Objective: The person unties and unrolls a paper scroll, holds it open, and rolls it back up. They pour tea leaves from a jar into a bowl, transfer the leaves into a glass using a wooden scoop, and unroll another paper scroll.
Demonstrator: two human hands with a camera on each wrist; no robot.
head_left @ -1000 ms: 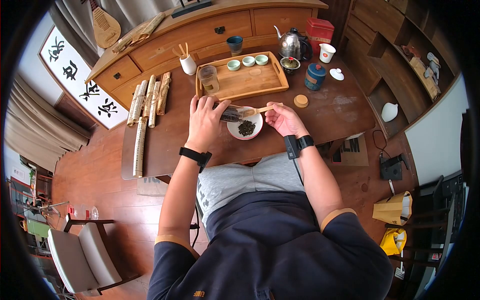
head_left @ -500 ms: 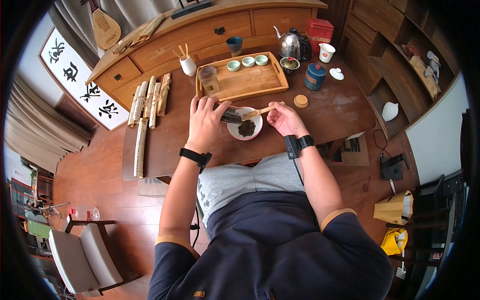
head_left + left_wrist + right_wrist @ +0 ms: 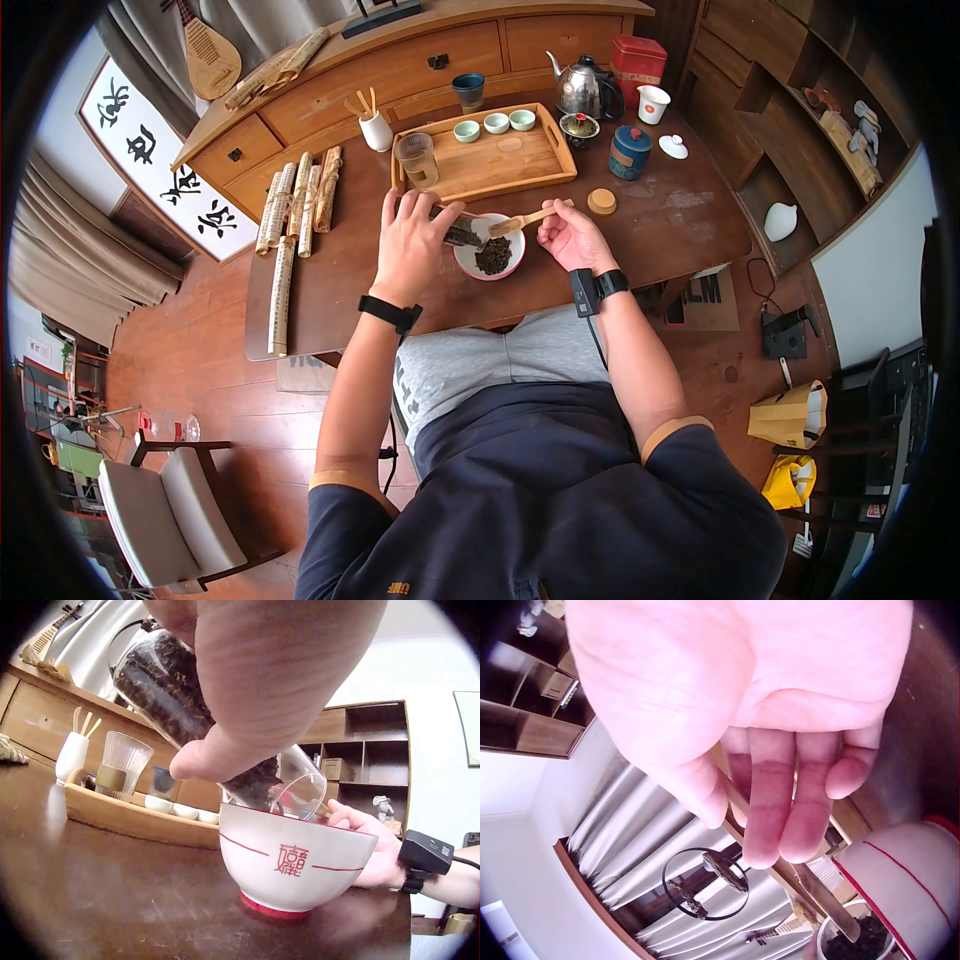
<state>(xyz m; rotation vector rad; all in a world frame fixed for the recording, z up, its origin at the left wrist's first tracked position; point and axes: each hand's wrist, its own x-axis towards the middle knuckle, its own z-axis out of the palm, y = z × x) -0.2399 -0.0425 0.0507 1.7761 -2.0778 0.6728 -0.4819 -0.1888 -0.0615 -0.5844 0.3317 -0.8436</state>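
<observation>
My left hand [image 3: 410, 240] grips a clear glass jar [image 3: 161, 682] of dark tea leaves. The jar lies tilted, its mouth low over a white bowl [image 3: 292, 851] with a red rim and foot. Inside the bowl is a small heap of dark leaves [image 3: 492, 256]. From the right, my right hand [image 3: 572, 240] pinches a bamboo tea scoop [image 3: 527, 219] between thumb and fingers. The scoop's tip is right at the jar's mouth, above the bowl. In the right wrist view, the scoop [image 3: 810, 889] slants down from the fingers, and leaves show within the jar's round mouth [image 3: 855, 941].
Behind the bowl stands a wooden tray [image 3: 470, 185] with a glass cup [image 3: 416, 160] and three small green cups. A round wooden lid [image 3: 601, 202], blue canister [image 3: 630, 155] and steel kettle [image 3: 582, 90] sit to the right. Bamboo scrolls [image 3: 282, 290] lie left.
My right hand and the scoop have shifted slightly to the right, the tip drawing back at the jar's mouth. The leaves in the bowl look differently heaped. The left hand stays nearly still.
</observation>
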